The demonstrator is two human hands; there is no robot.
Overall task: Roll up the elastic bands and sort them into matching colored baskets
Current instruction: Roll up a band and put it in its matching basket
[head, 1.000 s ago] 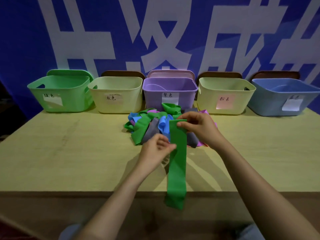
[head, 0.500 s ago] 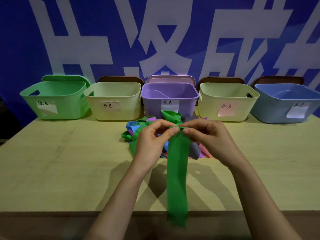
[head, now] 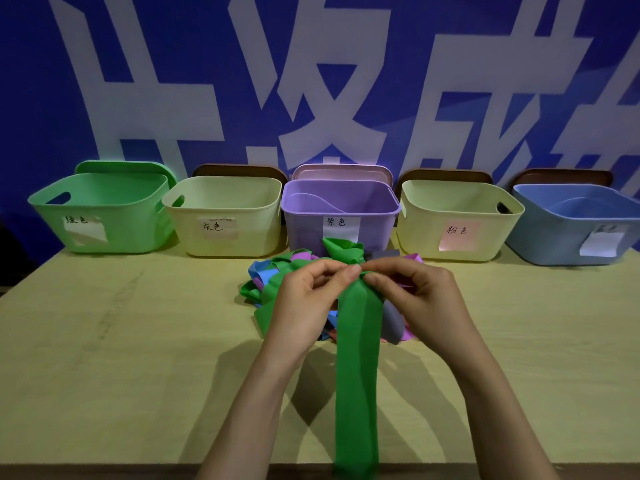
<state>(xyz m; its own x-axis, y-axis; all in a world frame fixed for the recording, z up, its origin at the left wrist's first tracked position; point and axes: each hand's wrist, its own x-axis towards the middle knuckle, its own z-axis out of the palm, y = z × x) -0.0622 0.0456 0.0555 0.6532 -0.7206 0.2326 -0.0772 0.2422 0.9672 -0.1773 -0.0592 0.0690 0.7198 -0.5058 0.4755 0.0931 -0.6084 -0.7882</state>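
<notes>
Both hands now meet at the top end of the green elastic band. A second ago the left hand sat lower, on the strip's side edge, while the right hand alone pinched the top. The left has since climbed to join it, and each grip is now closed on that end, thumb and forefinger tips almost touching across the gathered edge.

From there the band runs straight toward six o'clock, over the table and past its near edge, its lower end out of view. It looks flat and unrolled, so this reads as the very start of the roll: the first turn is being set, not yet wound.

The pile of mixed bands lies just behind the hands at twelve o'clock, in front of the purple basket. The green basket, the likely home for this band, stands well apart at ten o'clock, at the row's far left. No bands can be seen in it from this angle
</notes>
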